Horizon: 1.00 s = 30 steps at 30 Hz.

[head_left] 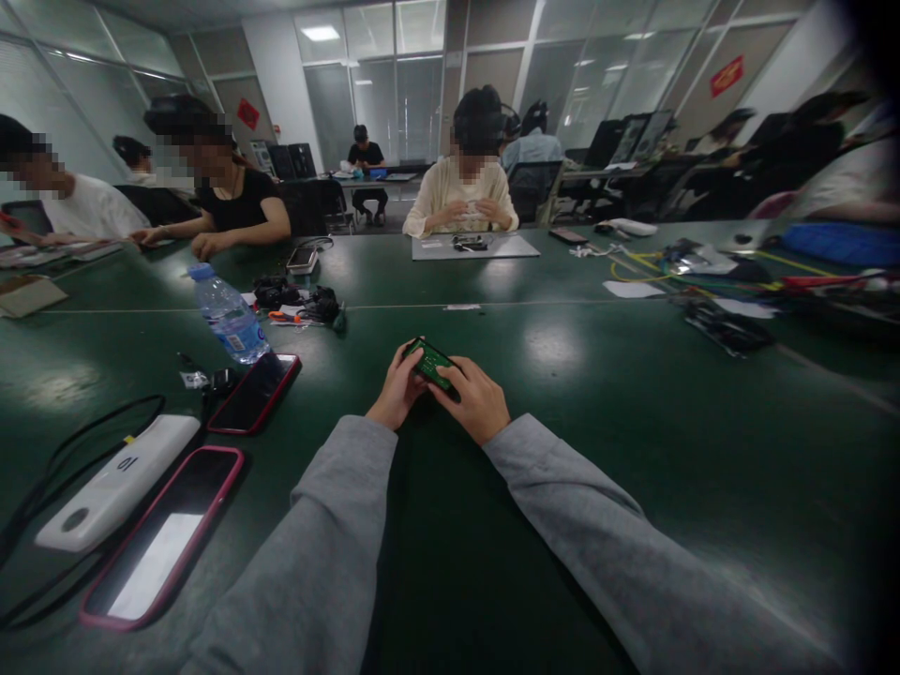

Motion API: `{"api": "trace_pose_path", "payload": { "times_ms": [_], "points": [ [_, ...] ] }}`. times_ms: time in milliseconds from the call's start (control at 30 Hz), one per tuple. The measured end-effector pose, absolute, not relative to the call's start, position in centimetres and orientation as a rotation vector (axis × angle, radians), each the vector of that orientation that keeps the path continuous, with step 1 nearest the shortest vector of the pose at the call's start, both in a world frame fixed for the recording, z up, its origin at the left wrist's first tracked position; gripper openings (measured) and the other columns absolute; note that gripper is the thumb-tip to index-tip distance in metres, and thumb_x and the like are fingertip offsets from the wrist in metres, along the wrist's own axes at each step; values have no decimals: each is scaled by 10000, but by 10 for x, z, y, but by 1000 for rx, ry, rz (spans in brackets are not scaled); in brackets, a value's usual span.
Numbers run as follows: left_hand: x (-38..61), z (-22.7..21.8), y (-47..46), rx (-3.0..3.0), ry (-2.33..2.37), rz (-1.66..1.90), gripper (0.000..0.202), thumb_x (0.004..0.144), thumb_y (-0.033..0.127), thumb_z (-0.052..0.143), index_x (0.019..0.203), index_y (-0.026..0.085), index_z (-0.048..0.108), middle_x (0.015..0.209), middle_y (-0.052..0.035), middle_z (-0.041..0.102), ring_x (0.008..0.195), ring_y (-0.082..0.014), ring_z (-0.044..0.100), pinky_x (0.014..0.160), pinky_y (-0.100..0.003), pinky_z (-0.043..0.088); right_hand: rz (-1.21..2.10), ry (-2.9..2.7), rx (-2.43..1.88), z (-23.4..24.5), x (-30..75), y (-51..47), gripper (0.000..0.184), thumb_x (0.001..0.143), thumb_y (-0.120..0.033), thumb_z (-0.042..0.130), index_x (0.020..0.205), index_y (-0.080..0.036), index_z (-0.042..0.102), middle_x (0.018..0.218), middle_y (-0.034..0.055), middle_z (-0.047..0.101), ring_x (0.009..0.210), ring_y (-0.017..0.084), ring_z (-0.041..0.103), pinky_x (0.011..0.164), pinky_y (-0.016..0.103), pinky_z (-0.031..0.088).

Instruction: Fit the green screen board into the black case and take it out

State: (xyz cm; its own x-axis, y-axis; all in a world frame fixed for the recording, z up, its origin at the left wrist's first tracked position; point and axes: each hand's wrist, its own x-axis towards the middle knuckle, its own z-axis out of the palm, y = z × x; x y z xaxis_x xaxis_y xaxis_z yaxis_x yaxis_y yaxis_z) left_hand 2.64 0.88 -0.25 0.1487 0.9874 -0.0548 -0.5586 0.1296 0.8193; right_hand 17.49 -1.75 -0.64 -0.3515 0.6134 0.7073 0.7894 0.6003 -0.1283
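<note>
Between my two hands I hold a small green circuit board [434,362] with a dark edge, just above the dark green table [562,412]. My left hand [398,389] grips its left end, the thumb lying on the upper face. Around the right end close the fingers of my right hand [474,398], its thumb also pressing on the face. Both sets of fingers partly cover the board, and its underside is hidden. Grey sleeves reach down to both wrists.
To my left lie a pink-rimmed phone [165,534], a white device [119,483] with black cables, a red-edged phone [257,394] and a water bottle [229,314]. Cables and tools [727,323] lie at the right. Across the table sits a person [460,192] at a white board [506,247].
</note>
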Motion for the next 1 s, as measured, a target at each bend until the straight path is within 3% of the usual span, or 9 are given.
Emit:
{"api": "trace_pose_path", "payload": {
  "times_ms": [600,1000],
  "points": [
    [27,-6,12,741,710,1311,491,736,353,668,1199,294,515,1020,-31,628,704,-112,610,573,-205,458,-250,-2109,-1163,-6,175,-18,275,847,-336,585,1078,-197,525,1152,90,491,1013,208,525,793,315,516],
    [24,0,10,711,634,1257,539,731,382,682,1229,316,489,1088,-35,612,820,-140,625,703,-263,489,-255,-2077,-1161,-9,176,-17,258,883,-288,524,1129,-211,530,1175,92,482,1037,212,516,814,318,504]
  ]
}}
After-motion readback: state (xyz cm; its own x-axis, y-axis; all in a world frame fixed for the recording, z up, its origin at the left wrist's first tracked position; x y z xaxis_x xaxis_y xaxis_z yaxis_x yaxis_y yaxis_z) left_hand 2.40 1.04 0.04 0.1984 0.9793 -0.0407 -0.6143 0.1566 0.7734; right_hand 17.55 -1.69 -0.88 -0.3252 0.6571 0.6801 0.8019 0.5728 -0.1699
